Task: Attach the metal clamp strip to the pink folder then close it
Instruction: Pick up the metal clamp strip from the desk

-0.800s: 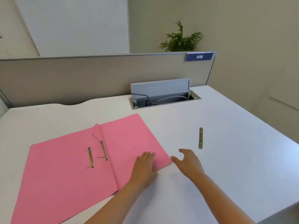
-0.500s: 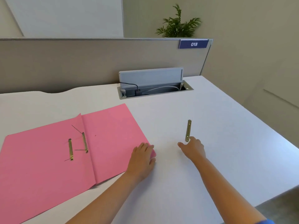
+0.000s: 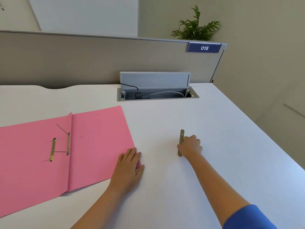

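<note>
The pink folder (image 3: pixel 92 146) lies open and flat on the left of the white desk. Two brass fastener bars (image 3: pixel 52 149) with thin prongs sit near its fold. My left hand (image 3: pixel 129 166) rests flat, fingers together, on the folder's near right corner. The loose metal clamp strip (image 3: pixel 181 135) lies on the desk to the right, pointing away from me. My right hand (image 3: pixel 190 145) is curled over the strip's middle, fingers and thumb touching it; the strip still lies on the desk.
An open cable tray (image 3: pixel 157 95) with its grey lid raised is set into the desk (image 3: pixel 222 146) at the back. A beige partition (image 3: pixel 82 60) with a blue 018 label stands behind. The desk's right edge runs diagonally.
My right hand has reached forward from beside the folder to the clamp strip and curled over it. My left hand stays on the folder corner. The camera view has shifted.
</note>
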